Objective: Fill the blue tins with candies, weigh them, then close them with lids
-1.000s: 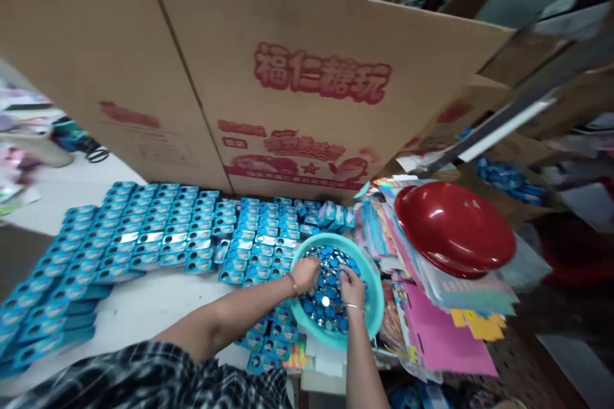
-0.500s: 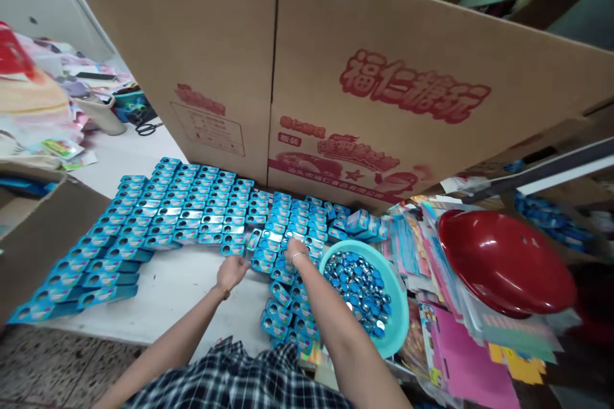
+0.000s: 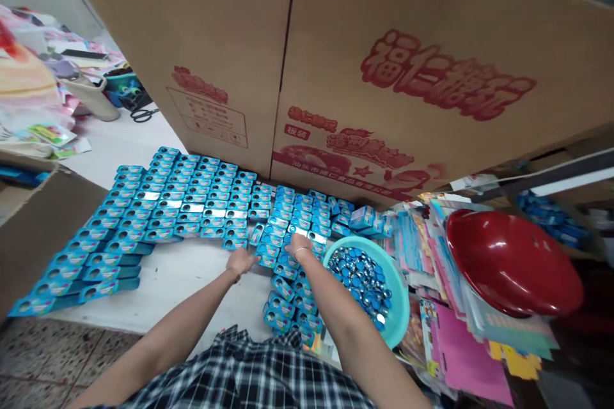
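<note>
Rows of small blue boxes (image 3: pixel 187 195) with round holes in their faces lean together on the white table (image 3: pixel 192 275). My left hand (image 3: pixel 241 260) has its fingers drawn together at the lower left corner of a front blue box (image 3: pixel 267 259). Just right of it, my right hand (image 3: pixel 298 245) lies over neighbouring boxes with its fingers closed; whatever is under the fingertips is hidden. A turquoise basin (image 3: pixel 401 307) full of small round blue and silver discs (image 3: pixel 362 281) stands right of my right forearm.
A large printed cardboard carton (image 3: pixel 230 45) walls off the back. An open carton (image 3: pixel 52 223) stands at left. Stacked coloured sheets (image 3: pixel 472 345) lie under a red bowl (image 3: pixel 513 262) at right. Scissors (image 3: pixel 142 115) and a beige cup (image 3: pixel 96 96) sit at back left.
My left hand has moved right and now meets the corner of a front box. My right hand has stayed over nearly the same boxes. The view has tilted slightly downward.
</note>
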The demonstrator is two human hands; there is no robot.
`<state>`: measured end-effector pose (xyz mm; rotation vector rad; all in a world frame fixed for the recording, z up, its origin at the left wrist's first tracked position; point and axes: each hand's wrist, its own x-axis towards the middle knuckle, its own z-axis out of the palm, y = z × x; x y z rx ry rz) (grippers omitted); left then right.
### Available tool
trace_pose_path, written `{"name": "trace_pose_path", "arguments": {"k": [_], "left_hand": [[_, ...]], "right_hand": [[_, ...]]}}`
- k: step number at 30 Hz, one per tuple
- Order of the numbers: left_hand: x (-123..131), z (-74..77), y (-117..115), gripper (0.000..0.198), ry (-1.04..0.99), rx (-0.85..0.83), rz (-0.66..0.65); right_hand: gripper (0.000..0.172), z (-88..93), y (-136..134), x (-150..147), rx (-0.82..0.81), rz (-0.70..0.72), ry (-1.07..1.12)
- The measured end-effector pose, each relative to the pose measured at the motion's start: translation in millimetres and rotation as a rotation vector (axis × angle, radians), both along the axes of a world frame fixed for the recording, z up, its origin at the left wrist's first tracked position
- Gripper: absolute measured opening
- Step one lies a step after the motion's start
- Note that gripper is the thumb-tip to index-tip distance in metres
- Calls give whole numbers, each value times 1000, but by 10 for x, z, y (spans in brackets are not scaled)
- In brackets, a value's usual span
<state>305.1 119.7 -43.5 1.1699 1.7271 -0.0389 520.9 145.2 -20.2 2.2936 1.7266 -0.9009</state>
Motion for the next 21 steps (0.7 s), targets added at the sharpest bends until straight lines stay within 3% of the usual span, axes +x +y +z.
{"name": "trace_pose_path", "arguments": {"k": [4, 8, 10, 13, 17, 19, 21], "left_hand": [[-35, 124, -187, 43, -55, 38, -39], [160, 332, -520, 45, -153, 75, -199], [509, 458, -631, 37, -230, 160, -378], [1356, 610, -710, 32, -293, 299, -611], [2518, 580, -761, 53, -215, 343, -853], [2877, 465, -780, 71, -126, 295, -923], [3057, 329, -782, 84, -59, 237, -953]], "right_hand": [[27, 160, -269, 160, 124, -88, 37], [42, 302, -907, 1026, 229, -292, -6], [45, 316, -1319, 1545, 209, -421, -67], [43, 203, -1793, 2030, 155, -548, -119], [49, -129, -1925, 1986, 144, -626, -81], [45, -279, -1880, 1883, 162, -676, -31], [38, -372, -1848, 1871, 196, -733, 46]]}}
